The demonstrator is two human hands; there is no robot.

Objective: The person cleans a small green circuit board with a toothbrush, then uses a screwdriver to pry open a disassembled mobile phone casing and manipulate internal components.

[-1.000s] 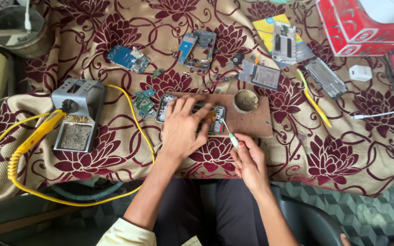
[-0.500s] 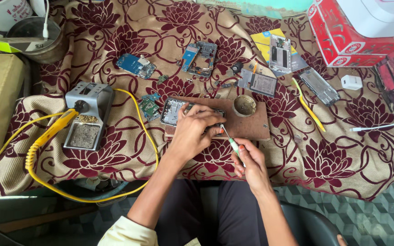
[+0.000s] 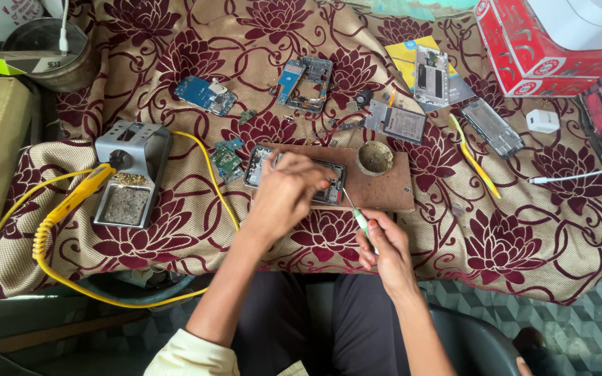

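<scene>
An opened phone body (image 3: 259, 167) lies on a brown wooden board (image 3: 384, 191) on a floral cloth. My left hand (image 3: 287, 195) rests on top of the phone, fingers bent over it and pressing it down. My right hand (image 3: 384, 244) sits just below the board's front edge and grips a thin screwdriver (image 3: 357, 216) with a pale green handle. Its metal tip points up and left at the phone's right end. A small round tin (image 3: 375, 158) stands on the board to the right of the phone.
A grey soldering stand (image 3: 130, 170) with a yellow iron (image 3: 71, 202) and cable sits left. Circuit boards (image 3: 207, 95), phone frames (image 3: 308, 80) and a battery (image 3: 402, 124) lie behind the board. Red boxes (image 3: 531, 49), a white charger (image 3: 542, 120) and yellow tweezers (image 3: 474, 160) lie right.
The view has shifted slightly. My left hand stays on the phone, and my right hand holds the screwdriver close to the phone's right end.
</scene>
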